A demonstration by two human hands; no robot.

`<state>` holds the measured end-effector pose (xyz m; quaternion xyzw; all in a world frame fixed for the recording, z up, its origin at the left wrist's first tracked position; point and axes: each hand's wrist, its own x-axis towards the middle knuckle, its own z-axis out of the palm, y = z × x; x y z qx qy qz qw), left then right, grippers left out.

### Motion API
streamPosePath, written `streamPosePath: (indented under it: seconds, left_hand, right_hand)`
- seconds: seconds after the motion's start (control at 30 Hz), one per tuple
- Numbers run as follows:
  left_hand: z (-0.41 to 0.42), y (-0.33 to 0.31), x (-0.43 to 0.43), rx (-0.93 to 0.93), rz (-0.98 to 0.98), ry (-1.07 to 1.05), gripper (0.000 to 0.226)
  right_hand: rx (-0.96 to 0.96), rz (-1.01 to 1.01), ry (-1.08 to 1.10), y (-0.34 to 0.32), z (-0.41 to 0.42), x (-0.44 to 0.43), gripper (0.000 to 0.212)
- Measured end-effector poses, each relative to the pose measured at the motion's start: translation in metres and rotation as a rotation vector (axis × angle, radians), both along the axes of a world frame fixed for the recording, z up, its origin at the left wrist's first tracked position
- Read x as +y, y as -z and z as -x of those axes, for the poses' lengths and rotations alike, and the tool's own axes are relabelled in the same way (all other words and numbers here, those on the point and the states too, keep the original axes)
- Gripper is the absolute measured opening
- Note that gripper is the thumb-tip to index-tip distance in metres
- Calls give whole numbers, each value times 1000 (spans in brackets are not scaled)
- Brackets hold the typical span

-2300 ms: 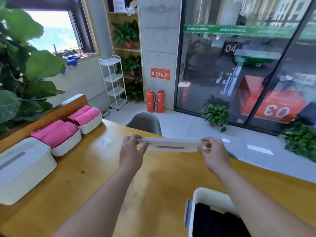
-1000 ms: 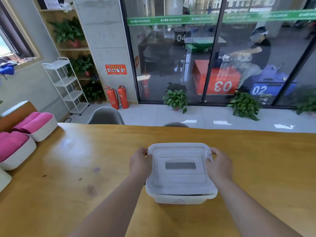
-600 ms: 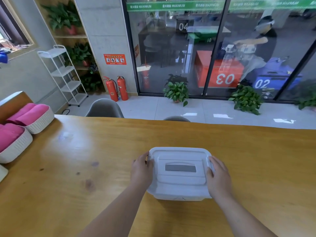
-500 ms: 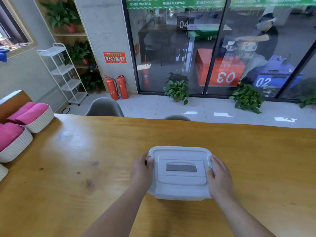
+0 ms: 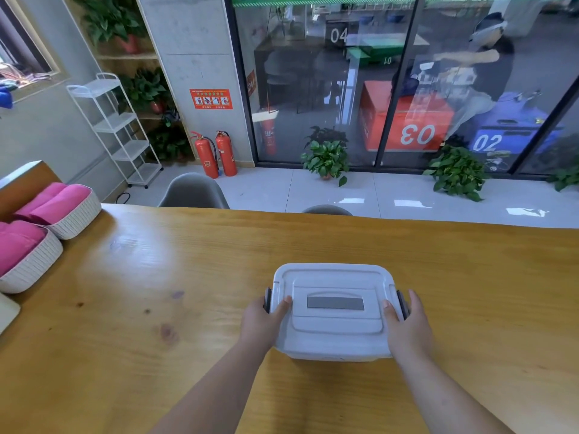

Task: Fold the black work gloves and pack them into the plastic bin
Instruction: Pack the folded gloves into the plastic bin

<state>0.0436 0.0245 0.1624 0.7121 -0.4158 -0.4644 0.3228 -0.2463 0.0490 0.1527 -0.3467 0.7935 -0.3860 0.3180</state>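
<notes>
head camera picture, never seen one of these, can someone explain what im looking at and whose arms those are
There is no machine here. A person wears a wide-angle camera on the head, looking forward and down, so the two bare arms are the wearer's own. The left hand and right hand press on the two sides of a white plastic bin with its lid on, next to the dark side latches. The bin stands on a wooden table. At the table's left edge sit two white baskets filled with pink rolled cloth. No black gloves can be seen now. Beyond the table are chairs, potted plants, two red fire extinguishers and a glass wall.
</notes>
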Motion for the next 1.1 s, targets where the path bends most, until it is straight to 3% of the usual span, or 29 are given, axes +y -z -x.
streamPosePath:
  seconds: [0.13,0.43,0.57,0.67,0.77,0.9,0.97,1.1]
  left_hand:
    - [1,-4,4,-45,41,7,29]
    - [6,-8,8,-418,184,32,24]
    - [8,-7,8,-425,195,17,38]
    - [7,-4,8,-409,173,12,45]
    - [8,0,6,-403,163,9,48]
    - [9,3,5,-391,168,-12,53]
    - [9,4,5,-380,168,-20,54]
    - [9,3,5,-369,166,-20,54]
  right_hand:
    - [-28,-19,38,5,0,0,70]
    - [-11,14,33,14,2,-1,58]
    - [-15,38,31,10,0,0,46]
    - [-36,10,51,12,1,0,61]
    - [-174,-66,111,15,2,1,73]
    - [-374,-129,106,5,7,1,54]
    - [-322,-94,89,2,7,2,45]
    - [14,3,55,0,2,5,39]
